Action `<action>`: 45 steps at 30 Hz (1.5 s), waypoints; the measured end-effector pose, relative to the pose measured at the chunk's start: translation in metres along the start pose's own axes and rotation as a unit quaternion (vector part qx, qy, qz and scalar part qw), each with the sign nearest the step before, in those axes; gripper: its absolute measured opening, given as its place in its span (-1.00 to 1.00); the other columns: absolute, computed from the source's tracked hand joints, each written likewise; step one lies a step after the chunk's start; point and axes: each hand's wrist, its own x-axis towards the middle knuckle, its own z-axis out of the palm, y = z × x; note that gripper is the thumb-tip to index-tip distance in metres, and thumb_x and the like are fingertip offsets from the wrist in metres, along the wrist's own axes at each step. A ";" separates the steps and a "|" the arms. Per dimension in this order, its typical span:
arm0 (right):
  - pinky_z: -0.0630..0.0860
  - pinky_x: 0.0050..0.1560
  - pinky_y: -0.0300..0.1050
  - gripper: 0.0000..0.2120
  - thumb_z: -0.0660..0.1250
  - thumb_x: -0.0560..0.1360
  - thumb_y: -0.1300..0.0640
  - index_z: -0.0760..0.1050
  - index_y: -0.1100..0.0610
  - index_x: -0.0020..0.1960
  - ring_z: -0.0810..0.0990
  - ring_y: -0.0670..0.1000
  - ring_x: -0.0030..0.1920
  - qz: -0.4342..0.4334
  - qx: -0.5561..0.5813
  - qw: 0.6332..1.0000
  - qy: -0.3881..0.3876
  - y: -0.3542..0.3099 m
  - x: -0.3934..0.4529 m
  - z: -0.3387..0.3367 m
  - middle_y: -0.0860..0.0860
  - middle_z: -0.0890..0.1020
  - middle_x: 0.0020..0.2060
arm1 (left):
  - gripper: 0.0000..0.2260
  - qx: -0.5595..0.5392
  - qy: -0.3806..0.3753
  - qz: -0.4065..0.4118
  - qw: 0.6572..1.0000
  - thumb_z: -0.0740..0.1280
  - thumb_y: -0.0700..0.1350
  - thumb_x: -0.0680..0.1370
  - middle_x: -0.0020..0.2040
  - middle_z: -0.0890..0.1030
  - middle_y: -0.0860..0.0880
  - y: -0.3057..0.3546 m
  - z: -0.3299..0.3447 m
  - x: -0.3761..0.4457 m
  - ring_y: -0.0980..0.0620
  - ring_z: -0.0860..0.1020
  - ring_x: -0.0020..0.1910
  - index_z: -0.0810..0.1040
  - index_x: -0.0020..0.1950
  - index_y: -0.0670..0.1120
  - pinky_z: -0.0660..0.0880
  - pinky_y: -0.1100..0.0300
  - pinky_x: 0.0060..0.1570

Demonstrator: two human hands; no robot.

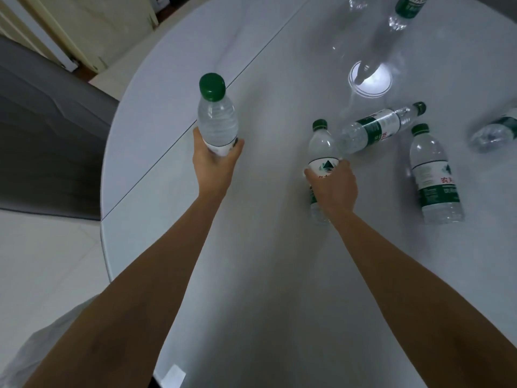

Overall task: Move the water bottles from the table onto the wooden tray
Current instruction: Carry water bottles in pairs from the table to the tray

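Bottles are gripped in both hands: the left hand (215, 161) is wrapped round a raised green-capped bottle (217, 119), the right hand (333, 186) round a second bottle (321, 152) low over the white table (265, 247). A lying bottle (375, 128) just beyond could be knocked rolling by the right-hand bottle. The wooden tray is not seen; far bottles (407, 9) are cut off.
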 end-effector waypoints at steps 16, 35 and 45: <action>0.47 -0.28 -0.48 -0.49 0.52 0.37 0.19 0.25 0.08 0.11 0.56 -0.27 -0.18 -0.037 0.293 0.954 -0.057 0.014 -0.169 -0.060 -0.18 0.50 -0.11 | -0.68 -0.001 -0.141 -0.039 0.989 0.51 -0.14 0.41 -0.06 0.67 0.05 0.027 -0.089 -0.151 0.18 0.65 -0.11 0.54 0.12 -0.03 0.57 0.31 -0.16; 0.50 0.01 -0.37 -0.40 0.51 0.39 0.12 0.29 0.11 0.31 0.58 -0.22 0.02 0.060 0.320 0.915 0.238 0.161 -0.549 -0.195 -0.07 0.57 0.05 | -0.75 0.009 -0.496 0.039 0.868 0.54 -0.20 0.37 -0.17 0.67 0.12 0.047 -0.205 -0.445 0.29 0.64 -0.26 0.57 -0.06 0.03 0.51 0.43 -0.31; 0.48 -0.09 -0.49 -0.47 0.51 0.40 0.19 0.28 0.09 0.23 0.56 -0.36 -0.04 0.202 0.307 0.799 0.475 0.301 -0.807 -0.268 -0.18 0.55 0.00 | -0.61 0.046 -0.742 0.130 0.656 0.58 -0.14 0.33 -0.08 0.66 0.13 0.039 -0.216 -0.719 0.30 0.62 -0.15 0.56 0.10 -0.01 0.55 0.39 -0.17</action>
